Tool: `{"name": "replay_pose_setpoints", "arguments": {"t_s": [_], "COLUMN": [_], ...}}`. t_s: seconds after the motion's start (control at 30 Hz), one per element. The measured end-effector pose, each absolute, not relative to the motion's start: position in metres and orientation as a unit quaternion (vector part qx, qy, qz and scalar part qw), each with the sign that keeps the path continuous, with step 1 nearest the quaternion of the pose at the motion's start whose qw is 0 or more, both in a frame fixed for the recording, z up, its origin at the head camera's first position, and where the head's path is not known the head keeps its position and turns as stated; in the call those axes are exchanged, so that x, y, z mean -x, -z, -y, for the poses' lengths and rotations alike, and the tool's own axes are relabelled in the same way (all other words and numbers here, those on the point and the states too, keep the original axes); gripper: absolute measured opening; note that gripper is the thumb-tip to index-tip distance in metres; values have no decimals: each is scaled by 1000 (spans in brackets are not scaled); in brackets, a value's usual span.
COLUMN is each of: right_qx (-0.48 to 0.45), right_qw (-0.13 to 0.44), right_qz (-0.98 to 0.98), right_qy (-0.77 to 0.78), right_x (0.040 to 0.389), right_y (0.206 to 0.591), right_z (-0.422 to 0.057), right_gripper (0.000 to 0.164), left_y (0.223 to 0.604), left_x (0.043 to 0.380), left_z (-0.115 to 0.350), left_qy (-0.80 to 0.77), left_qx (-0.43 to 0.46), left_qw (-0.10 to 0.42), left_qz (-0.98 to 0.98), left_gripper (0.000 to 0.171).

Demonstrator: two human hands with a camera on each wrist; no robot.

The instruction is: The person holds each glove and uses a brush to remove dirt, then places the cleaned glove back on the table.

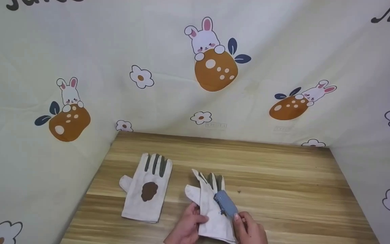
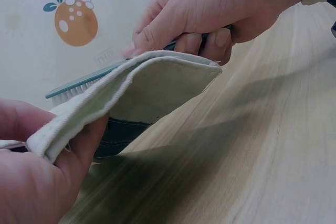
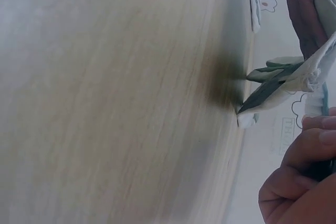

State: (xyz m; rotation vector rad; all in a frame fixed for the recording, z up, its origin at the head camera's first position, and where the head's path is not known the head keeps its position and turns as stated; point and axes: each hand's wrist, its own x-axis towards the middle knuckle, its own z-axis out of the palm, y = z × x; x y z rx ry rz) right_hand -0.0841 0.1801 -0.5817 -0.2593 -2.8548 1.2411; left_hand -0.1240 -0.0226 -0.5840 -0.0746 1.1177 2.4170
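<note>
My left hand [image 1: 187, 225] grips a white work glove [image 1: 212, 217] by its left side near the cuff, thumb on top, and lifts it off the table. In the left wrist view the fingers [image 2: 89, 140] reach under the cloth. A blue-backed scrubbing brush [image 1: 228, 204] with pale bristles lies against the glove's upper face. My right hand [image 1: 251, 230] holds the brush by its handle, its fingers curled round it in the left wrist view. Dark marks show on the glove at the brush's edge. Grey strips run between the glove's fingers, which point away from me.
A second white glove [image 1: 135, 203] with a brown patch [image 1: 149, 191] lies flat on the wooden table [image 1: 283, 189], left of the held one. Cream cloth walls [image 1: 168, 101] printed with rabbits and flowers enclose the table at the back and both sides.
</note>
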Motion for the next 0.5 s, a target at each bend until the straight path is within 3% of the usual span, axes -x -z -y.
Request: {"name": "replay_pose_setpoints", "arguments": {"t_s": [0.17,0.33,0.5], "right_qx": [96,125,84], "right_qw": [30,15,9], "right_qz": [909,888,881], "right_qy": [-404,-443,-466], "right_x": [84,84,80], "right_y": [584,580,575], "right_z": [-186,-189,-183], "right_gripper": [31,34,33], "left_y": [583,583,583], "left_x": [124,125,126], "left_z": [24,24,23], "left_qy": [-886,-890,-893], "left_qx": [32,25,30], "left_qw": [234,234,235], "left_qz": [-398,-391,-383], "left_gripper": [65,64,65]}}
